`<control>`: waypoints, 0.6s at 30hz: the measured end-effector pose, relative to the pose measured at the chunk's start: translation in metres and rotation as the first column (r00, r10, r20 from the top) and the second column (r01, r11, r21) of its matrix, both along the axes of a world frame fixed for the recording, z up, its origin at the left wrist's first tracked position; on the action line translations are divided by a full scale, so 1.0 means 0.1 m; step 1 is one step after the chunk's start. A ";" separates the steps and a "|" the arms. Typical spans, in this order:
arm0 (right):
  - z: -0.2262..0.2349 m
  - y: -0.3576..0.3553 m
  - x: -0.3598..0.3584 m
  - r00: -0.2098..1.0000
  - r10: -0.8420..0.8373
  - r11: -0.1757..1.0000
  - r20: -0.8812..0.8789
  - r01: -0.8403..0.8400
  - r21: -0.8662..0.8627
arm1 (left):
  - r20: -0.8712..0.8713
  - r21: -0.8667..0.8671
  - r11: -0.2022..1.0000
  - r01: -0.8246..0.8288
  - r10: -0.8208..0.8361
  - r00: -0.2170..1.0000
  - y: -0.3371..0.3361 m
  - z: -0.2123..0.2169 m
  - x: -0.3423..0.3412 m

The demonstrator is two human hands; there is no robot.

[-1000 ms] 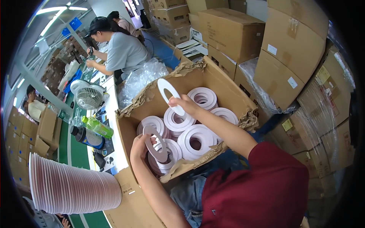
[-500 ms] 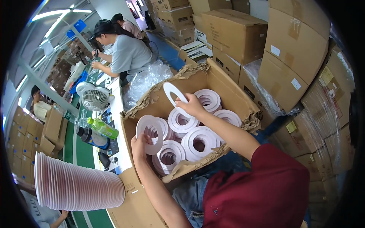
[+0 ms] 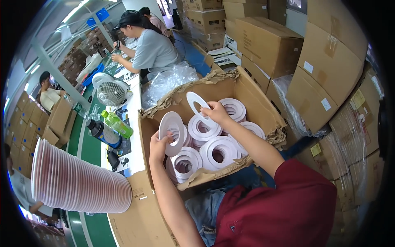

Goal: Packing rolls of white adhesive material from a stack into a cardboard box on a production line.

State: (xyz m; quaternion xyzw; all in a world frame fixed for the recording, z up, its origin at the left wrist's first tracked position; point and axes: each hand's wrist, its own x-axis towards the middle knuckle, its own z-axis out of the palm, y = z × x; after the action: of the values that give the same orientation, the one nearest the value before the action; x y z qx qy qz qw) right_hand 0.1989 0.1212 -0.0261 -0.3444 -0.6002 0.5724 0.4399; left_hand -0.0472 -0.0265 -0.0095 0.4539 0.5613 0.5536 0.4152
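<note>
Gripped by its lower left edge, a flat white ring (image 3: 163, 126) stands nearly upright in my left hand (image 3: 158, 148), over the near left side of an open carton (image 3: 256, 98). My right hand (image 3: 217, 113) pinches a second flat white ring (image 3: 194, 97), tilted above the carton's middle. The two rings are apart. Beneath my hands, the carton holds several stacks of similar white rings (image 3: 207, 151); my hands and forearms hide parts of them. The carton's rim is torn and ragged.
To my left, a tall leaning stack of white rings (image 3: 78, 177) stands on a cardboard sheet (image 3: 142, 218). Beyond it are a dark bottle (image 3: 103, 132), a green bottle (image 3: 118, 124) and a small fan (image 3: 112, 90). A co-worker (image 3: 154, 49) sits farther along; large boxes (image 3: 329, 78) rise at right.
My left hand has lifted its ring a little, and the ring now appears narrower. My right hand stays about the same over the carton. The whole view has shifted slightly.
</note>
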 end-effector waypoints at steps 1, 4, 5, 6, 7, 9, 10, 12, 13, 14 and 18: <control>-0.02 0.03 0.03 1.000 -0.004 1.000 0.003 0.004 0.002 | 0.110 0.025 1.000 0.019 -0.021 0.994 0.00 0.05 0.06; -0.01 0.02 0.04 1.000 0.013 0.994 -0.025 -0.015 -0.108 | 0.258 0.049 0.999 -0.010 -0.003 0.966 -0.02 0.12 0.13; 0.00 0.01 0.03 0.991 0.054 0.993 -0.124 -0.067 -0.102 | 0.296 0.043 0.998 -0.049 0.035 0.955 -0.02 0.13 0.13; 0.01 0.01 0.02 0.971 0.098 0.989 -0.219 -0.121 -0.091 | 0.301 0.046 0.997 -0.057 0.040 0.953 -0.02 0.12 0.12; 0.01 0.01 0.02 0.971 0.106 0.988 -0.214 -0.128 -0.088 | 0.234 0.006 0.999 -0.039 0.037 0.972 -0.02 0.11 0.12; 0.00 0.02 0.05 0.923 0.256 0.956 -0.286 -0.286 -0.067 | 0.170 -0.034 0.999 -0.030 0.035 0.985 -0.02 0.12 0.11; -0.01 0.03 0.05 0.923 0.262 0.954 -0.282 -0.291 -0.066 | 0.168 -0.038 0.999 -0.026 0.032 0.985 -0.02 0.12 0.13; -0.04 0.04 0.07 0.946 0.244 0.943 -0.215 -0.283 -0.175 | 0.170 -0.042 0.999 -0.026 0.033 0.985 -0.01 0.13 0.14; -0.06 0.04 0.07 0.946 0.247 0.942 -0.211 -0.285 -0.176 | 0.176 -0.043 0.999 -0.027 0.035 0.984 -0.01 0.14 0.15; -0.07 0.05 0.08 0.956 0.245 0.938 -0.162 -0.276 -0.211 | 0.183 -0.043 0.999 -0.028 0.036 0.983 -0.01 0.15 0.15; -0.03 0.02 0.07 0.886 0.365 0.884 -0.285 -0.426 -0.192 | 0.113 0.045 0.998 0.054 -0.059 0.992 -0.02 0.10 0.08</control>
State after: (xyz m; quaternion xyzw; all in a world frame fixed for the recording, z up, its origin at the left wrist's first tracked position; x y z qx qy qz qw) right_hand 0.2060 0.1234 -0.0292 -0.1942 -0.5235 0.7586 0.3358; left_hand -0.0391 -0.0285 0.0002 0.4457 0.5117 0.5785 0.4526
